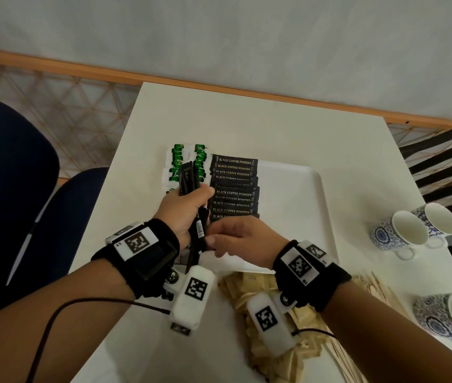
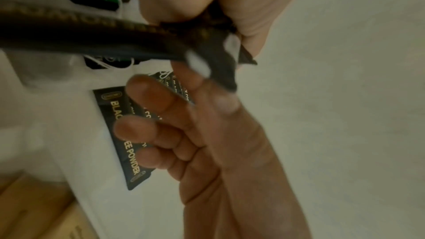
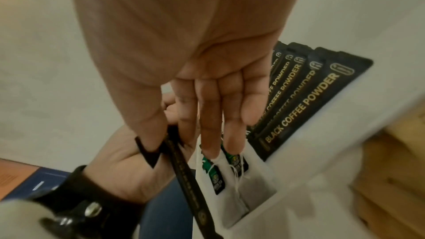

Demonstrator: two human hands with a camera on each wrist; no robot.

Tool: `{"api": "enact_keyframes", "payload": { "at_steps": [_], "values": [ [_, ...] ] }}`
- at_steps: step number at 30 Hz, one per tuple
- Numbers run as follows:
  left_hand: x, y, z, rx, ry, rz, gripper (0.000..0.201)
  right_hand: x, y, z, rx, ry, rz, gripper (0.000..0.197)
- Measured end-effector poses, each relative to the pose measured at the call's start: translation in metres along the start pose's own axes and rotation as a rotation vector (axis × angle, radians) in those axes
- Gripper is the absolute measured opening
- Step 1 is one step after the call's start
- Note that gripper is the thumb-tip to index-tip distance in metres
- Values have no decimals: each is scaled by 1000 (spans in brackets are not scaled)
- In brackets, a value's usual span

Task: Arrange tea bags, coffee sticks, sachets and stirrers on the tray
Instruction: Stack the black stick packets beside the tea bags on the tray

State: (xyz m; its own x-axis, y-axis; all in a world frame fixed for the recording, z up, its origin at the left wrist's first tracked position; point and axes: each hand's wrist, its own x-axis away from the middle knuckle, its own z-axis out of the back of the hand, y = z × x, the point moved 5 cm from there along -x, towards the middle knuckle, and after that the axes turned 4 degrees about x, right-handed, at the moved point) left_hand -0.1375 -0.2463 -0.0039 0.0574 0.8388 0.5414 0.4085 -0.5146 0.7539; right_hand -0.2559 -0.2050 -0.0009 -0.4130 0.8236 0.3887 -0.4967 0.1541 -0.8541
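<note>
My left hand point(image 1: 188, 205) grips a bundle of black coffee sticks point(image 1: 191, 183) upright over the left part of the white tray point(image 1: 302, 189). My right hand point(image 1: 213, 240) pinches the lower end of one stick point(image 3: 184, 170) between thumb and forefinger, with its other fingers point(image 3: 230, 115) straight. A row of black coffee sticks point(image 1: 234, 186) lies overlapped on the tray. Tea bags with green tags point(image 1: 188, 164) lie left of that row and partly under the bundle. Brown sachets point(image 1: 247, 288) and wooden stirrers point(image 1: 376, 288) are heaped on the table under my right wrist.
Three blue-patterned cups point(image 1: 401, 233) lie on the table to the right of the tray. A blue chair point(image 1: 12, 175) stands at the left and a black slatted chair point(image 1: 446, 161) at the right. The tray's right half is bare.
</note>
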Motion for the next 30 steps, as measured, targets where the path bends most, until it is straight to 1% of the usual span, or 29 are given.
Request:
{"api": "enact_keyframes", "payload": {
  "at_steps": [2, 4, 6, 7, 8, 10, 13, 16, 18, 20, 25, 28, 30],
  "values": [
    [1, 2, 2, 44, 16, -6, 18, -1, 3, -5, -58, -63, 1, 20],
    [1, 4, 3, 90, 30, -25, 18, -1, 7, -11, -57, -132, -10, 29],
    [2, 5, 2, 123, 19, -45, 20, -1, 7, -19, -74, -168, -20, 32],
    [4, 5, 0, 129, 7, -49, 21, -3, 9, -21, -48, -152, -22, 29],
    [4, 5, -2, 121, -2, -50, 23, -6, 10, -21, -16, -113, -22, 22],
    [4, 4, -1, 92, -2, -44, 25, -10, 11, -17, 77, -43, -24, 3],
    [0, 7, 9, 15, 17, -50, 19, -11, 21, -1, 119, 67, -55, 10],
    [-1, 10, 17, -137, -31, -3, 9, -5, 33, 20, 35, 165, -94, 16],
    [0, 6, 18, -243, -97, 47, 9, -1, 35, 24, -99, 173, -96, 19],
    [1, 1, 16, -294, -141, 61, 11, 3, 33, 26, -138, 178, -93, 18],
    [-1, -2, 18, -338, -91, 22, 13, 7, 34, 28, -102, 189, -77, 13],
    [-2, 0, 21, -339, -59, -1, 16, 9, 37, 30, -119, 187, -84, 17],
    [-3, 0, 23, -336, -53, -1, 16, 10, 40, 34, -129, 221, -84, 20]
  ]
}}
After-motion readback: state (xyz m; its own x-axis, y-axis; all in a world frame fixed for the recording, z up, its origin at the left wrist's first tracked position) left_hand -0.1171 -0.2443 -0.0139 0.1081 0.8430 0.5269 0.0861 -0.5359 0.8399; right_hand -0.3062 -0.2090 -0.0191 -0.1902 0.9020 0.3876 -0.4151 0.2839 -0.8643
